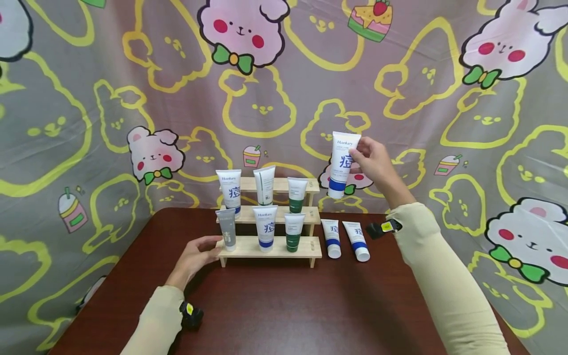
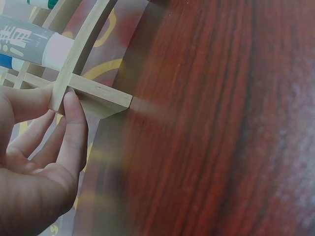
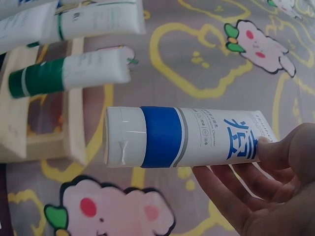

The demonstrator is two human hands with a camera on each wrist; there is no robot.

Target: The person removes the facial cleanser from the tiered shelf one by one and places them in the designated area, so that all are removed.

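Note:
My right hand [image 1: 374, 162] holds up a white-and-blue squeeze tube [image 1: 340, 165] by its upper part, cap down, right of and above the rack. In the right wrist view the thumb lies on the tube's printed face [image 3: 206, 135], fingers behind. My left hand [image 1: 197, 256] pinches the left end of the lowest shelf of the wooden tiered rack [image 1: 275, 252]; the left wrist view shows thumb and forefinger on that shelf edge [image 2: 74, 73]. Just above them stands a grey tube [image 1: 228, 229]. Beside it on that shelf are a white-and-blue tube [image 1: 265, 228] and a green-and-white tube [image 1: 293, 231].
Higher on the rack stand another white-and-blue tube [image 1: 230, 190], a white tube with a green stripe [image 1: 265, 185] and a green-and-white tube [image 1: 296, 194]. Two tubes, one here [image 1: 332, 238] and one beside it [image 1: 357, 240], lie right of the rack. A patterned curtain [image 1: 266, 113] hangs behind the table [image 1: 275, 310].

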